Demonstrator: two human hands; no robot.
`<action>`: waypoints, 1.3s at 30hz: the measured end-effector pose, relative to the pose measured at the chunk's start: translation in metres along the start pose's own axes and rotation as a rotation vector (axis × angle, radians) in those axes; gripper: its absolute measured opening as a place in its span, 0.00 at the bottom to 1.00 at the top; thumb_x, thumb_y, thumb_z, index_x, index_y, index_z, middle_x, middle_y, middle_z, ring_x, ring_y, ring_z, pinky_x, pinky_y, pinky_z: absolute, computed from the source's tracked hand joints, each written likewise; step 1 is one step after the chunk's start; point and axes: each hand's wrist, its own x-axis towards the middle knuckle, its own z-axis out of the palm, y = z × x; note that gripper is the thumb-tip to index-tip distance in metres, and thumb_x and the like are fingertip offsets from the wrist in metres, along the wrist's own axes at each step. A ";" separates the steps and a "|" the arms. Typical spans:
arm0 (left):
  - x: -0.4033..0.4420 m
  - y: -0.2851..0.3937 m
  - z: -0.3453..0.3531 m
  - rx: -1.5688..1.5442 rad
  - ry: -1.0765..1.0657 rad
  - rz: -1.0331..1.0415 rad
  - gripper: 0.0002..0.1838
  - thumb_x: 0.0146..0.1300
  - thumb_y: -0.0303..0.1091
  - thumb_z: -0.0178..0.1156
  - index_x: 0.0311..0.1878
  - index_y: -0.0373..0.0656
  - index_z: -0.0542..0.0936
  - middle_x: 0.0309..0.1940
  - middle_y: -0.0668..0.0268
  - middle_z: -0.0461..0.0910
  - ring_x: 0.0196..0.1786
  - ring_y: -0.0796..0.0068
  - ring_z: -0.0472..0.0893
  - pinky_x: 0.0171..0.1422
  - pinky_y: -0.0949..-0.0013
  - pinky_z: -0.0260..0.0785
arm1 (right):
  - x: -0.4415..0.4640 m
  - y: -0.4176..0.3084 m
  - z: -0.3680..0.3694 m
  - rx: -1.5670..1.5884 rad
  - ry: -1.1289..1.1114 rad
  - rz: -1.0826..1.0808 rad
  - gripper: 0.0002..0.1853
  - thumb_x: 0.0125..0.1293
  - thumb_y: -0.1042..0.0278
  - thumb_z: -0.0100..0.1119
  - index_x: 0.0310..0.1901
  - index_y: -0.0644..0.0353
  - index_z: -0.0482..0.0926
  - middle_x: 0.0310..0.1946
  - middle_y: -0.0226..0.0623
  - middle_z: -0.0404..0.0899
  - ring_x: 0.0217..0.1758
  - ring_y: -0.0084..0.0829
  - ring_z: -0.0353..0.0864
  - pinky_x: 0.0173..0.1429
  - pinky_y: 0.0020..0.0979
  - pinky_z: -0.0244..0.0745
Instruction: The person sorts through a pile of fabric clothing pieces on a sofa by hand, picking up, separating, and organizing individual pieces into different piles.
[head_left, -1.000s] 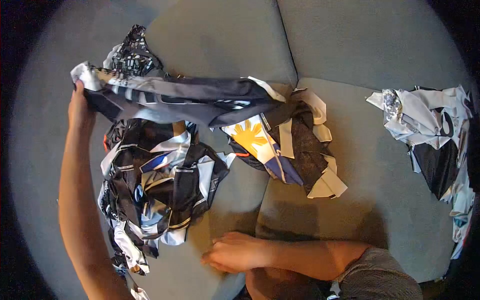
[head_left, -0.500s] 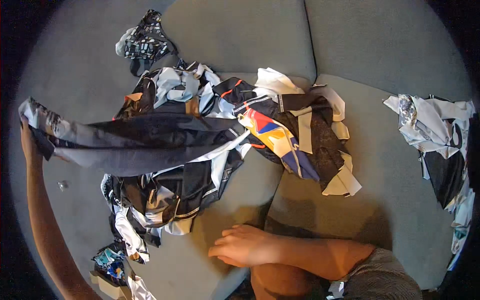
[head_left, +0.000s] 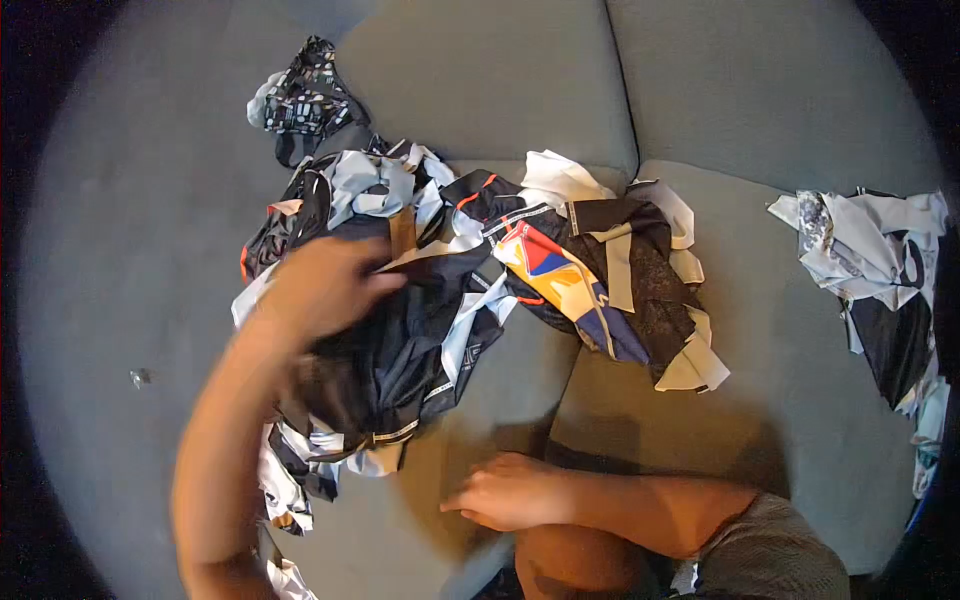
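Observation:
My left hand (head_left: 330, 285) is over a heap of dark and white fabric pieces (head_left: 400, 340). It is smeared by motion and its fingertips are partly hidden, so its grip cannot be made out. A dark cloth with white strips lies beneath and beside it. Further right in the heap is a printed piece in red, yellow and navy (head_left: 560, 280), next to a dark brown piece (head_left: 650, 270) with beige strips. My right hand (head_left: 505, 490) rests on my bent knee (head_left: 590, 560), fingers loosely stretched out and holding nothing.
The heap lies across grey sofa cushions (head_left: 490, 80). A black-and-white patterned garment (head_left: 310, 100) sits at the upper left. Another pile of white, grey and black fabric (head_left: 870, 260) is at the far right. A small shiny bit (head_left: 140, 378) lies at left.
My left hand has swung from the far left in to the heap. The long dark cloth it held stretched out no longer extends leftward. My right hand stays on the knee.

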 end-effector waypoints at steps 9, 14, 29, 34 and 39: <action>0.164 0.144 0.072 -0.038 0.117 0.244 0.18 0.69 0.47 0.63 0.57 0.50 0.83 0.41 0.50 0.87 0.41 0.44 0.86 0.44 0.47 0.78 | -0.002 0.027 0.025 0.043 0.392 -0.196 0.10 0.69 0.64 0.57 0.46 0.55 0.84 0.34 0.42 0.88 0.38 0.50 0.86 0.41 0.45 0.82; 0.107 0.029 0.009 -0.070 0.251 0.150 0.12 0.66 0.36 0.60 0.51 0.46 0.83 0.41 0.52 0.87 0.42 0.44 0.85 0.45 0.47 0.77 | -0.008 0.016 -0.007 0.063 0.099 -0.103 0.15 0.71 0.62 0.57 0.56 0.51 0.82 0.46 0.36 0.87 0.49 0.46 0.84 0.50 0.44 0.80; -0.163 -0.296 -0.046 -0.180 0.700 -0.600 0.11 0.72 0.34 0.53 0.49 0.39 0.79 0.36 0.65 0.81 0.38 0.73 0.75 0.45 0.69 0.70 | -0.008 0.005 0.003 0.039 0.178 -0.135 0.13 0.71 0.66 0.58 0.54 0.52 0.83 0.47 0.35 0.87 0.50 0.45 0.84 0.52 0.44 0.80; -0.190 -0.295 -0.053 -0.574 0.816 -0.702 0.14 0.74 0.35 0.51 0.54 0.40 0.81 0.42 0.64 0.83 0.41 0.75 0.77 0.48 0.72 0.71 | -0.008 0.006 -0.002 0.065 0.088 -0.106 0.18 0.71 0.64 0.59 0.61 0.50 0.80 0.51 0.35 0.86 0.52 0.44 0.84 0.55 0.43 0.80; -0.171 -0.204 -0.080 -1.032 0.971 -0.533 0.17 0.74 0.38 0.53 0.59 0.40 0.79 0.47 0.62 0.83 0.46 0.74 0.79 0.51 0.70 0.72 | -0.013 -0.011 -0.019 0.021 0.213 -0.084 0.26 0.71 0.66 0.60 0.70 0.47 0.74 0.56 0.35 0.84 0.53 0.43 0.84 0.57 0.40 0.79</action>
